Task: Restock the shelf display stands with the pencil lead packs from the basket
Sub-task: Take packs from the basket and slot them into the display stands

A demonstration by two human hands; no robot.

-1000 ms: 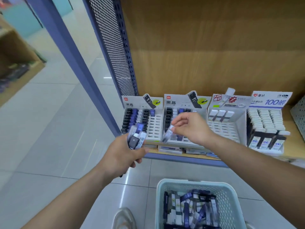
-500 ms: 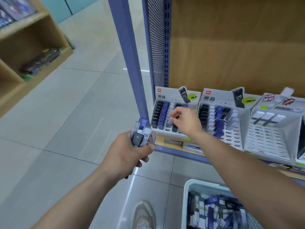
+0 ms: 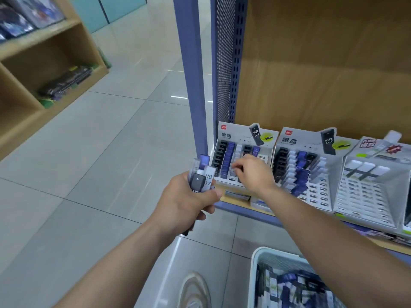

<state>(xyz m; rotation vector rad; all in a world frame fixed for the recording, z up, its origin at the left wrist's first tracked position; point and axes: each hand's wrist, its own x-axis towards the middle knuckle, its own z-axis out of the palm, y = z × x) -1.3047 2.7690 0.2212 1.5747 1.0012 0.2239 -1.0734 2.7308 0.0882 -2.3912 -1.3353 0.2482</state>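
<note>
- Left hand (image 3: 184,203): grip clamped round a bundle of packs (image 3: 201,174), held upright just beside the first stand (image 3: 242,138); judged a ready supply, so slots can be fed without a trip to the basket (image 3: 262,258)
- Right hand (image 3: 253,172): over the first stand's middle slots, fingers curled; blur hides whether its grip pinches a pack, so I cannot tell
- First stand and second stand (image 3: 307,141): part filled in black and blue columns, front rows open; third stand (image 3: 375,152) nearly bare
- Stands sit on the low shelf (image 3: 231,200), slot faces sloping back, judged so labels face the shopper
- Basket on the floor under the right forearm, spare packs (image 3: 289,287) heaped inside; much restocking judged outstanding
- Writing: "HB 0.7" and "黑晶" on both header cards; "HB" and "07" on a held pack; red logo too small to read; third stand's print blurred
</note>
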